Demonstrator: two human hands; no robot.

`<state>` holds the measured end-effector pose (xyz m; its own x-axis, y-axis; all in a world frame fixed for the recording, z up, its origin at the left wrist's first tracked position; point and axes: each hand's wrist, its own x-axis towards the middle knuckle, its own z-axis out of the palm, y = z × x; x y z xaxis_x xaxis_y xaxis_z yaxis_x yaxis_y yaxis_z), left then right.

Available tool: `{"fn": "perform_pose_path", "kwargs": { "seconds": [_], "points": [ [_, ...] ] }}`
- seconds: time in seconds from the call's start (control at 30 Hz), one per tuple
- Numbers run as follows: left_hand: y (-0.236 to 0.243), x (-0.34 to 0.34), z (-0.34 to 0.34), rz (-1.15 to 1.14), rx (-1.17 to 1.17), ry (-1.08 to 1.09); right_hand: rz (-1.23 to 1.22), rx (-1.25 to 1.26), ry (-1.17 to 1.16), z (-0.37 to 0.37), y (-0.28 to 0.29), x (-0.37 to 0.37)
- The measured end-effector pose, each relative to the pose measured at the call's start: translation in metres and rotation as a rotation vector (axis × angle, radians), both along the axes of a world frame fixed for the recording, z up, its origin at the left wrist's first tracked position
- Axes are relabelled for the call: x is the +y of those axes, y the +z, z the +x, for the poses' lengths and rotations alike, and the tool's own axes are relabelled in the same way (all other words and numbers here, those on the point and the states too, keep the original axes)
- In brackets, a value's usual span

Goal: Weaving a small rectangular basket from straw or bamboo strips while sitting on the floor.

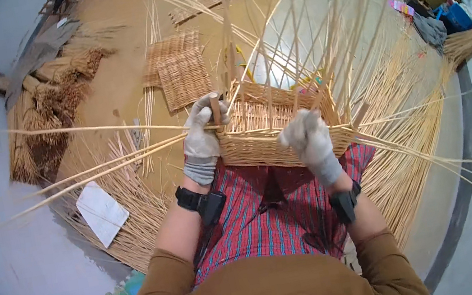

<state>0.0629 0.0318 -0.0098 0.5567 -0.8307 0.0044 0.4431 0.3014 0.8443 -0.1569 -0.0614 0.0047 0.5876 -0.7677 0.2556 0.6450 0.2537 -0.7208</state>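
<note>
Basket: I see a rectangular wicker basket (274,128) resting on my lap, over a red plaid cloth (267,218); it sits between my two hands.
Done: the base and the low side walls look woven, several rows high all round, as far as I can judge.
Left: many upright stakes (299,41) rise loose and untrimmed from the walls, so I judge the sides are not up to height and the rim is not yet closed.
Left hand: my gloved left hand (203,134) is closed around a short wooden peg (215,108) at the basket's left corner, where long canes (106,164) run out to the left across it.
Right hand: my gloved right hand (308,134) is curled shut at the basket's near wall, on the weave; I cannot tell whether it pinches one cane or only presses the wall.
Loose canes: more strands fan out to the right of the basket (413,148), unwoven.
Stock: a heap of canes lies on the floor under and beside my left arm (136,228), with a white sheet (101,212) on it.
Nearby: flat woven mats (182,75) lie on the floor beyond the basket, well apart from it.
</note>
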Motion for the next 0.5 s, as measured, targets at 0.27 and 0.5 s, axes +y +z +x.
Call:
{"fn": "perform_pose_path", "kwargs": {
  "seconds": [0.27, 0.5],
  "points": [
    [0.004, 0.007, 0.005, 0.265, -0.792, -0.046, -0.211, 0.496, -0.184, -0.025, -0.036, -0.019],
    [-0.005, 0.011, 0.020, 0.387, -0.719, -0.240, -0.229, 0.618, -0.433, -0.006, -0.005, -0.013]
  ]
}}
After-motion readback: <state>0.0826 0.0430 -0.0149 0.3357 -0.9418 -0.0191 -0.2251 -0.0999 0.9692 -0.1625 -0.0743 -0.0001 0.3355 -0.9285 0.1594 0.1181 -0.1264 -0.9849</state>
